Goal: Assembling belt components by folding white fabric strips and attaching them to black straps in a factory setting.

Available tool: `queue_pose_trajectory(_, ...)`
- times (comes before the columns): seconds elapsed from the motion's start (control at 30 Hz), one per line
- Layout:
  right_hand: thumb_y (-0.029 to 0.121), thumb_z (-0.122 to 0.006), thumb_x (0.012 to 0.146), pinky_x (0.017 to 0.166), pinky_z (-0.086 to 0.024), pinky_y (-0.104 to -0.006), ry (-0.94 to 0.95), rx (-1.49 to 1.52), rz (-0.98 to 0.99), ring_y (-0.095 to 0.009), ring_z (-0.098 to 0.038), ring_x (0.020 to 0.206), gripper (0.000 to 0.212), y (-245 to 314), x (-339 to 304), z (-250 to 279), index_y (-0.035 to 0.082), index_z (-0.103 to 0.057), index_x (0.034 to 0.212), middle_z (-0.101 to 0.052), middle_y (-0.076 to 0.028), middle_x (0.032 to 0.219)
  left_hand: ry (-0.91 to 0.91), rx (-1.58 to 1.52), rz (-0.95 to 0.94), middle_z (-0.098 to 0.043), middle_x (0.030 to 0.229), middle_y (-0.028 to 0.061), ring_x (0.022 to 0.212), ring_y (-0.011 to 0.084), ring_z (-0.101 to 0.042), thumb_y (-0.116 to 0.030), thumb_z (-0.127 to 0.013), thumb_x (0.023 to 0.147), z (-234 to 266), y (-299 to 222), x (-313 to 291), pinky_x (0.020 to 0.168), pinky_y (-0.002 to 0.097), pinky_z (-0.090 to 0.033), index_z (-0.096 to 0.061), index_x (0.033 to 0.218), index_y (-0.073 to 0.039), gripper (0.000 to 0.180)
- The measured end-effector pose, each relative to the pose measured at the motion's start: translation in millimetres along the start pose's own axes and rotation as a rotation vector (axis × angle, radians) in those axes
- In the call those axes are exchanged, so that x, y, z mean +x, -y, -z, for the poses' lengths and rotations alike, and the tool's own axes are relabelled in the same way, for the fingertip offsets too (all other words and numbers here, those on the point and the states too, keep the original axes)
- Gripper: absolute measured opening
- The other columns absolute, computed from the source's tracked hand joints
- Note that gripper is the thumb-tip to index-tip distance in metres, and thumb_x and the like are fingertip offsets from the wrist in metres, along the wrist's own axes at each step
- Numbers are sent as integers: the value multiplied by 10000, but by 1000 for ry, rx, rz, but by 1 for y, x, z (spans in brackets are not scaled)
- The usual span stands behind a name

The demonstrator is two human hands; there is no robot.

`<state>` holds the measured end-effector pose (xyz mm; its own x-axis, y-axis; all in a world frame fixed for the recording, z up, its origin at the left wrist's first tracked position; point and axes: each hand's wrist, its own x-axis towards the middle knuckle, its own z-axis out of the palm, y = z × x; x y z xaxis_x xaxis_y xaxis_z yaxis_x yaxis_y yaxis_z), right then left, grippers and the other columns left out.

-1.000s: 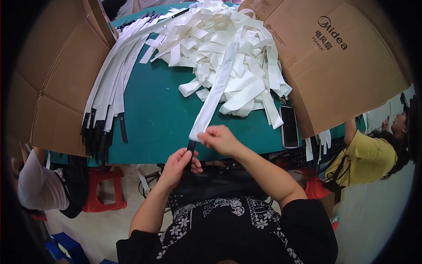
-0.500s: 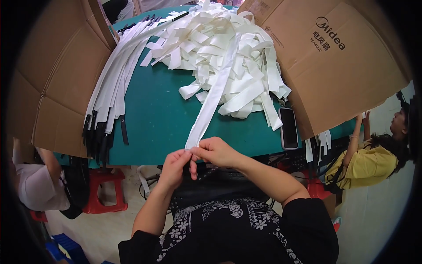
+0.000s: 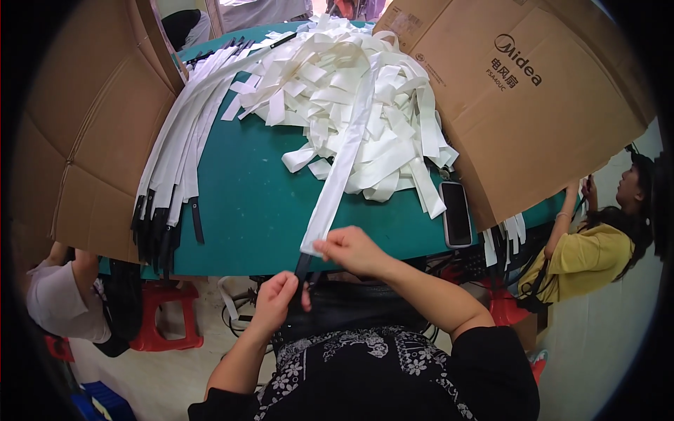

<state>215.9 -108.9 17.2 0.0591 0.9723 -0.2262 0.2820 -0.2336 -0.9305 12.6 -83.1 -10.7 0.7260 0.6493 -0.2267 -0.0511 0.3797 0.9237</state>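
A long white fabric sleeve (image 3: 338,179) runs from the heap down to the table's near edge. My right hand (image 3: 351,251) is closed, pinching the sleeve at its near end. Out of that end comes a short black strap (image 3: 302,265). My left hand (image 3: 276,298) grips the strap just below, fingers closed, a little in front of the table edge. Beyond my hands lies a big tangled heap of white fabric strips (image 3: 393,154). To the left, a bundle of white sleeves with black ends (image 3: 186,133) hangs partly over the edge.
The green table (image 3: 246,189) has cardboard panels at left (image 3: 105,126) and right (image 3: 484,140). A phone (image 3: 456,214) lies by the right panel. Red stools (image 3: 165,316) stand below. A person in yellow (image 3: 590,245) sits at right, another in pale clothing (image 3: 67,298) at left.
My hands have drawn apart; the left has moved down toward me. The black strap now shows between them, out of the sleeve's end. The view has shifted slightly.
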Motion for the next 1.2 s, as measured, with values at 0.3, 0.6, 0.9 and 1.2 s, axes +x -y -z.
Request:
queue_pose_trajectory(0.3,311,-552,811,470,-393,-340,-17,-55,204,-212,-518,472,327,-17,-29,-50,32,-599,647,-542,-84,536,-109,-46,-1,-512,585,54,434,89,-416,-431,-384,894,-1,-2,-39,417,203,-335,-489,887,-16,429)
queue_pose_trajectory(0.6,314,-424,904,807,-470,-368,99,923,-382,-237,-588,896,370,-43,28,-13,48,-461,1158,-574,-130,1032,-224,45,264,-495,503,-9,357,40,-385,-188,-542,857,24,12,-48,331,183,-258,-595,834,9,205)
queue_pose_trajectory(0.9,267,-449,894,790,-483,-359,-511,1033,-231,-262,-582,853,318,-48,176,161,-21,-487,1023,-576,-153,966,-143,21,452,-445,470,7,331,66,-365,-181,-492,877,7,-9,-26,319,202,-286,-501,777,-22,188)
queue_pose_trajectory(1.2,326,-543,844,563,-459,-228,24,402,-337,-93,-555,632,302,-50,55,28,28,-583,812,-597,-31,719,-110,-39,354,-431,469,6,310,74,-321,-225,-450,900,-7,-10,103,362,219,-360,-485,793,-36,220)
